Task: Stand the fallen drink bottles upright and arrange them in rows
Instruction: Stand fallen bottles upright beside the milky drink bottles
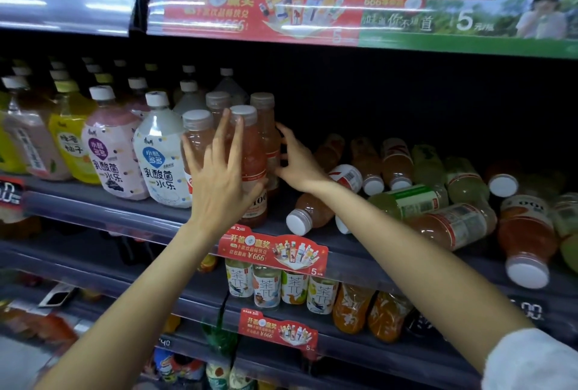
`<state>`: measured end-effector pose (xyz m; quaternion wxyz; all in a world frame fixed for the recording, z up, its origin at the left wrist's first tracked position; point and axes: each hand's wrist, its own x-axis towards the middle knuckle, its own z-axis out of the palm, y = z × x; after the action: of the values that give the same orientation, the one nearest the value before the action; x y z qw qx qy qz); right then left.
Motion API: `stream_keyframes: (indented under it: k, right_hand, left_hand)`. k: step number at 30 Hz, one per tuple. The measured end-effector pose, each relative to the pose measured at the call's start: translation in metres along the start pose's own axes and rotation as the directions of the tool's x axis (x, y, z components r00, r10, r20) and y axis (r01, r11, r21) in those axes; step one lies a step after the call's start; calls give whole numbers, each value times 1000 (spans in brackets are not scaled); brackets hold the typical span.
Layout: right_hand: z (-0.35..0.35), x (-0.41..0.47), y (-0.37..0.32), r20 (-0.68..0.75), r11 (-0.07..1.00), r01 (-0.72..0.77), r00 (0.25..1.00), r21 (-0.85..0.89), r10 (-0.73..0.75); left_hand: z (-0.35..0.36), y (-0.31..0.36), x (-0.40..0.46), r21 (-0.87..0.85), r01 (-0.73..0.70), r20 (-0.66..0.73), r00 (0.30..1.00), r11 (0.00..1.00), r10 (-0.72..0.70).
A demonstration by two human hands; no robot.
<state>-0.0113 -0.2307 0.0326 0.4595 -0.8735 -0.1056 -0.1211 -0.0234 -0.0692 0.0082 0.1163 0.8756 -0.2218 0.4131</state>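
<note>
Four pink bottles (pixel 250 151) are already stood in a tight group near the front edge of the shelf (pixel 93 202), beside the white bottles. If this group is pushed too hard, the front bottle could be tipped over the edge. The left hand (pixel 219 170) is laid flat on the front bottles, fingers straight and spread. The right hand (pixel 297 161) touches the group's right side, fingers spread. Many fallen bottles (pixel 422 198) lie toward the right.

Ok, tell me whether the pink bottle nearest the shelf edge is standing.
Fallen. The pink bottle lies on its side, white cap pointing toward the shelf edge.
</note>
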Motion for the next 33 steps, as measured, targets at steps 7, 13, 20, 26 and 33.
stream_keyframes:
  k: [7,13,20,26,33]
  right_hand:
    - [-71,-41,17,233,920,200,964,-337,-125]
    - [-106,-49,43,281,712,273,953,-647,-110]
    - [-111,-47,59,401,641,340,914,-688,-54]
    - [-113,-47,62,387,705,343,916,-621,-106]
    - [-79,-59,25,216,982,119,973,-145,-85]
  left_hand:
    - [-1,4,-6,-29,28,-92,995,999,-30]
    - [-6,55,-28,-298,-100,-13,995,949,101]
    - [20,78,-33,-303,246,427,899,921,-100]
    - [1,70,-26,-538,131,146,987,833,-62]
    - [-55,70,19,-673,51,-149,968,737,-202]
